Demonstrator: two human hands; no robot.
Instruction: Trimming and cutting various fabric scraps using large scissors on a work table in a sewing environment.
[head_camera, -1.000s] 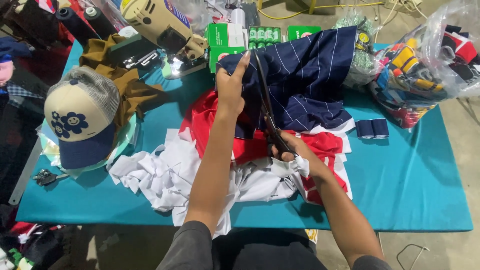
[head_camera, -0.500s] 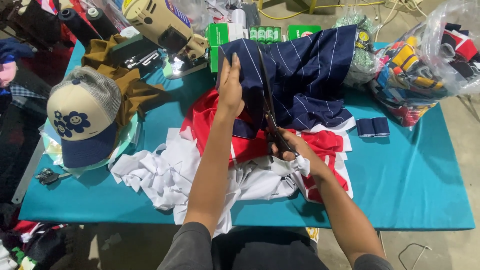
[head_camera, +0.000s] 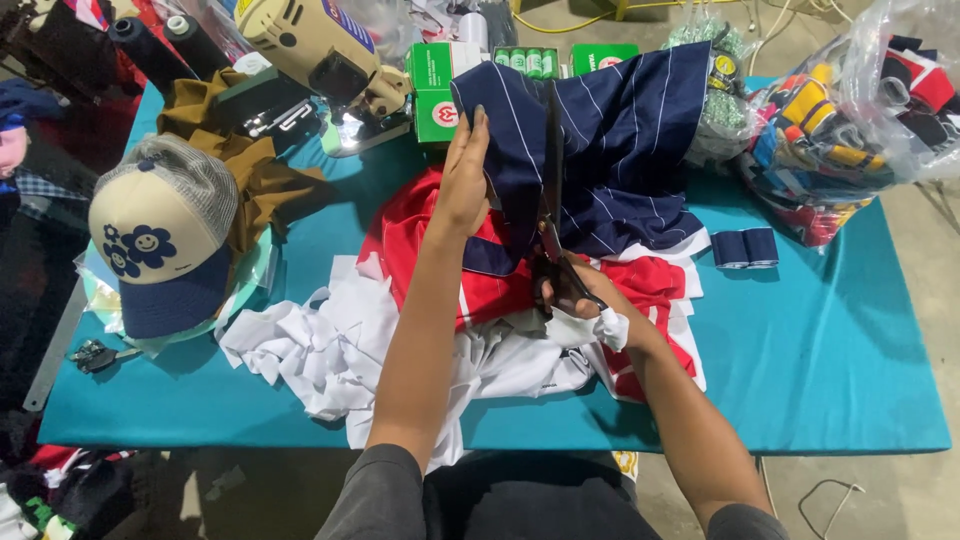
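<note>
A navy pinstriped fabric (head_camera: 620, 140) lies over red (head_camera: 420, 240) and white cloth (head_camera: 330, 350) on a teal table (head_camera: 820, 360). My left hand (head_camera: 462, 180) lies flat on the navy fabric's left part, pressing it down. My right hand (head_camera: 580, 295) grips the black handles of large scissors (head_camera: 552, 200). The blades point away from me and run up through the navy fabric, just right of my left hand.
A cream and navy cap with flower faces (head_camera: 160, 240) sits at the left on brown cloth (head_camera: 250, 170). A sewing machine (head_camera: 320, 50) and green boxes (head_camera: 435, 90) stand at the back. A clear bag of coloured trims (head_camera: 850, 120) is at right, two navy cuffs (head_camera: 745, 247) beside it.
The scissors' blades have advanced farther up the navy fabric. My left hand stays flat on the fabric, shifted slightly away from me.
</note>
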